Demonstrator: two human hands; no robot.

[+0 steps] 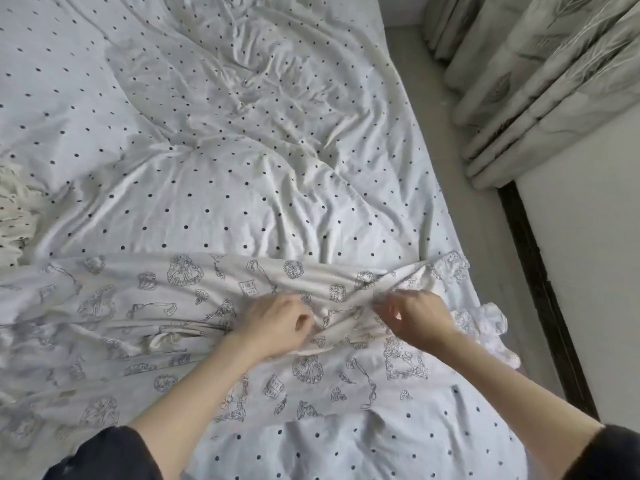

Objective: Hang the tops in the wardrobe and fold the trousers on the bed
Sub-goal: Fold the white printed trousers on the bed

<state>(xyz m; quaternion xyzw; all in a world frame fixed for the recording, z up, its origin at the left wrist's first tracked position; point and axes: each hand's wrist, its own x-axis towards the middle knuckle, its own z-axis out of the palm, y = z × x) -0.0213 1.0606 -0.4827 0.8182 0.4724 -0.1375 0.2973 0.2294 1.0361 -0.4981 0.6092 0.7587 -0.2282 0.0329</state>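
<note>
- White trousers (145,306) with grey line drawings lie crumpled across the bed (242,150).
- The left hand (277,323) and, at its 3 o'clock, the right hand (412,317) each pinch bunched cloth.

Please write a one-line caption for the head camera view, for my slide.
Both hands, left hand and right hand, pinch a printed white garment spread across the polka-dot bed sheet.

Both forearms reach forward over the trousers (145,306), dark sleeves pushed up near the elbows. The left hand (277,322) and the right hand (414,318) sit close together on the trousers' right part, fingers curled, each bunching fabric.
</note>
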